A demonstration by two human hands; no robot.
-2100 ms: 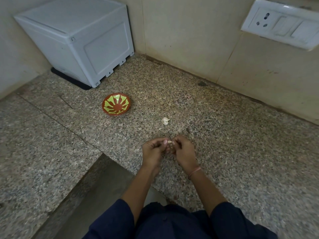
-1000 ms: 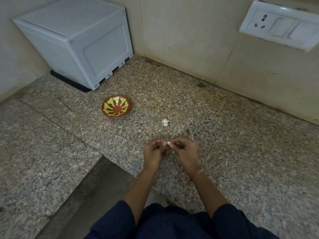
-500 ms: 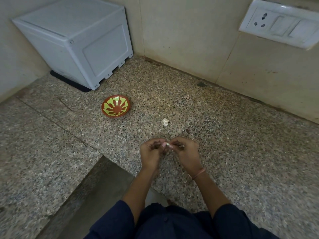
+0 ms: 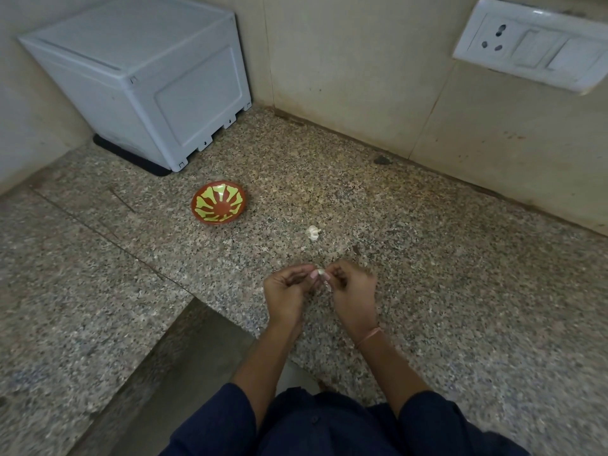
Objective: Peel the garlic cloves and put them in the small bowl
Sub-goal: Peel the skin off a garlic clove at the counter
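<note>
Speckled granite counter [image 4: 427, 291] fills view. Grey box [image 4: 141, 77] in far left corner. White switch plate [image 4: 533, 41] on wall, upper right. Bowl [image 4: 218, 201], red with green pattern, near box, well apart from hands. Left hand [image 4: 286, 291] and right hand [image 4: 353, 291] together above counter, fingers curled, both pinching clove [image 4: 320, 274] between them. Garlic piece [image 4: 314, 232] on counter between hands and bowl.

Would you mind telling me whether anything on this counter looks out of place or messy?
Little stands out: a white garlic piece lies loose on the granite counter, outside the small bowl, and a dark smudge sits near the wall.
</note>
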